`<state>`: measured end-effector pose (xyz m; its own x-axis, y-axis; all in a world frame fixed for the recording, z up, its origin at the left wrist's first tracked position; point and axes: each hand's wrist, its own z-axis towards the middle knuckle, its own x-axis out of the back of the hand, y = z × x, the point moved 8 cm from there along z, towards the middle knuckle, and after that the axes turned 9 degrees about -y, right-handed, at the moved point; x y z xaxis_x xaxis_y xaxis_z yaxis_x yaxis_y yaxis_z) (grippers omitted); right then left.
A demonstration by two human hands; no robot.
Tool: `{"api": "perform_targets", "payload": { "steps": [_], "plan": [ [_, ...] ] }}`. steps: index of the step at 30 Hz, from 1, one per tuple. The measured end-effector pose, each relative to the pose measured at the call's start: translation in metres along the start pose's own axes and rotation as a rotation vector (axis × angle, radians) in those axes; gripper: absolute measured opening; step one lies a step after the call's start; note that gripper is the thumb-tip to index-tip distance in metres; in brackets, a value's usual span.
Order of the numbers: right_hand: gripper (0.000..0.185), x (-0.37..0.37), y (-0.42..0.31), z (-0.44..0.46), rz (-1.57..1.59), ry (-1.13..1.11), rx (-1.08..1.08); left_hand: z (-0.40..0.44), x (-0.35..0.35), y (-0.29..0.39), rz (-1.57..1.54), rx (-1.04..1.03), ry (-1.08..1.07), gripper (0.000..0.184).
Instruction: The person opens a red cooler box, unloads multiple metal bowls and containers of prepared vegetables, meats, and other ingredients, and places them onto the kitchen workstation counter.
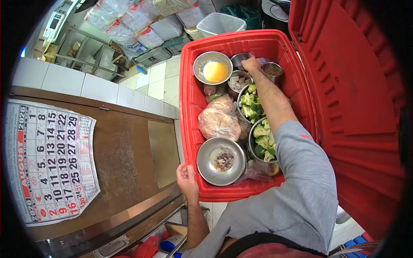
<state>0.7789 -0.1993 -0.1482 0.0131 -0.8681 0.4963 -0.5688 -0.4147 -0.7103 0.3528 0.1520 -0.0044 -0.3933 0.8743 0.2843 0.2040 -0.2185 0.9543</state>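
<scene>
The right hand (251, 64) is at a small steel bowl (237, 59) in the red cooler's (184, 107) far end; whether its fingers grip the rim is unclear. The metal should be stiff, light, slick if wet, best pinched at the rim. The left hand (187, 178), loosely uncurled, nothing visible in it, is beside the cooler.

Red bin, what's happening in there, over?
Right hand at small metal container. Left hand beside bin's rim. Lid open. Bowl of pale chunks close by.

Red bin (185, 124): 2 bowls (251, 146) w/ broccoli (263, 139), 1 w/ yellow liq. (215, 72), bagged food (219, 124).
</scene>
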Motion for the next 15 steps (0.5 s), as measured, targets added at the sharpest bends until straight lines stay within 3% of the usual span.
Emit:
{"api": "perform_targets", "payload": {
  "steps": [5,9,13,15],
  "plan": [
    [0.026,0.018,0.007,-0.014,0.181,0.024,-0.056,0.002,-0.004,0.008,0.016,0.056,0.001,0.024],
    [0.025,0.055,-0.017,-0.039,0.205,0.003,-0.009,0.017,-0.006,0.021,-0.022,0.053,-0.061,0.021],
    [0.021,0.077,-0.072,-0.080,-0.047,-0.198,0.395,0.048,-0.031,0.053,-0.014,-0.066,-0.141,0.020],
    [0.022,0.080,-0.090,-0.119,-0.073,-0.265,0.478,0.063,-0.059,0.089,0.089,-0.200,-0.198,0.022]
  ]
}}
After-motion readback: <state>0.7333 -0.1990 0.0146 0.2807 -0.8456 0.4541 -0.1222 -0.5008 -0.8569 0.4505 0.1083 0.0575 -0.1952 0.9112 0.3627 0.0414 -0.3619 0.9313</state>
